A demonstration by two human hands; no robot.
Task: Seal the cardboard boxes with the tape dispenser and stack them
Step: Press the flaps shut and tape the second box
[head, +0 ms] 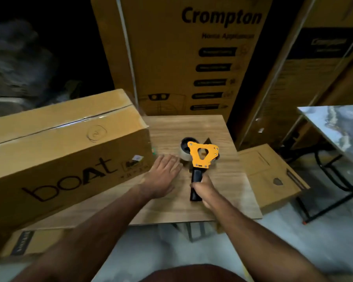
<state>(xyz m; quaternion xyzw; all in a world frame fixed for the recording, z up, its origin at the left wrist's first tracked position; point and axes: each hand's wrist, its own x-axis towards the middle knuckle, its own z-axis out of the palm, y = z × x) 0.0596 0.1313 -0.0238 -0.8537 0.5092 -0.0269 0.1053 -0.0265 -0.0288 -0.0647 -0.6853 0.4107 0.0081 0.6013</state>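
You stand at a wooden bench (222,127) on a pale floor (293,241), with tall Crompton cartons (171,58) rising behind its far edge. A long boAt box (59,149), its top seam taped, covers the bench's left side. A smaller carton (269,176) sits low beyond the right edge. Near the bench's middle lies the yellow tape dispenser (202,157). Your right hand (204,190) grips its black handle; your left hand (163,174) rests flat with fingers straight, just left of the dispenser, beside the boAt box's end.

Yellow tape dispenser (202,157) lies beside taped boat box (65,147) on table.
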